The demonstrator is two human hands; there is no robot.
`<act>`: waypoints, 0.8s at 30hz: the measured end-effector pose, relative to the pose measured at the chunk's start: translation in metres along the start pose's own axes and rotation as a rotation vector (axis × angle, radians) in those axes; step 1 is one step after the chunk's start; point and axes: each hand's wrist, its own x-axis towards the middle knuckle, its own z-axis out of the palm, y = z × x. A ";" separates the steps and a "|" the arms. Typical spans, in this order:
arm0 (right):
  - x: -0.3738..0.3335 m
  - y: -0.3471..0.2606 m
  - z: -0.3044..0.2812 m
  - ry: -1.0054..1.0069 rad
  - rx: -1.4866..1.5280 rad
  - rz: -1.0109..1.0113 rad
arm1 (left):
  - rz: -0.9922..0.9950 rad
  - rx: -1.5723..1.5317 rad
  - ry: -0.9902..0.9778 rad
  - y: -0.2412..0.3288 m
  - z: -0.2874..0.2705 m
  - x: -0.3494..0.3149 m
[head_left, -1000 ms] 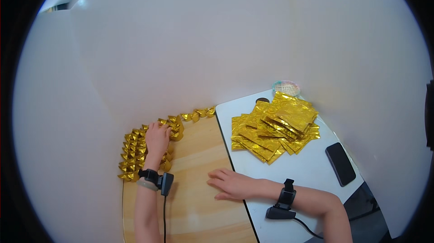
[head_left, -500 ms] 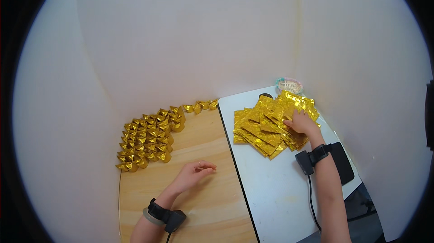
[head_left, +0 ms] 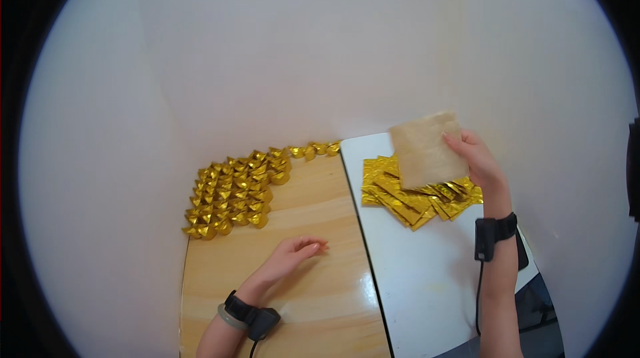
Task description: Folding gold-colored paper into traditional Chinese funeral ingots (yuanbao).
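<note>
A square sheet of gold foil paper (head_left: 427,151), its plain tan back turned up, is pinched at its right edge by my right hand (head_left: 472,153), the thumb on top. Below it, a heap of gold foil papers (head_left: 393,191) lies on the white table; the raised sheet hides its far part. My left hand (head_left: 297,255) rests over the wooden board with its fingers loosely bent and nothing in them. Beyond that hand, several folded gold paper ingots (head_left: 230,191) stand in close rows at the board's far left, with a thin row along the back edge.
The wooden board (head_left: 307,205) meets the white table (head_left: 427,278) along a dark edge. Pale partition walls (head_left: 300,58) enclose the back and both sides. A dark flat object (head_left: 522,251) lies partly behind my right forearm. Cables hang from both black wrist devices.
My right hand has lifted a sheet off the heap, and its tan back now shows. The left hand keeps its loose pose over the board. The whole view has shifted slightly.
</note>
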 end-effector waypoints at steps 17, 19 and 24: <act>-0.021 0.082 0.141 -0.338 0.084 0.316 | 0.123 -0.316 0.168 -0.008 -0.004 -0.019; -0.022 0.088 0.142 -0.329 0.031 0.323 | 0.090 -0.269 0.187 -0.012 -0.007 -0.021; -0.028 0.104 0.144 -0.453 0.011 0.165 | 0.207 -0.238 0.237 -0.032 -0.016 -0.021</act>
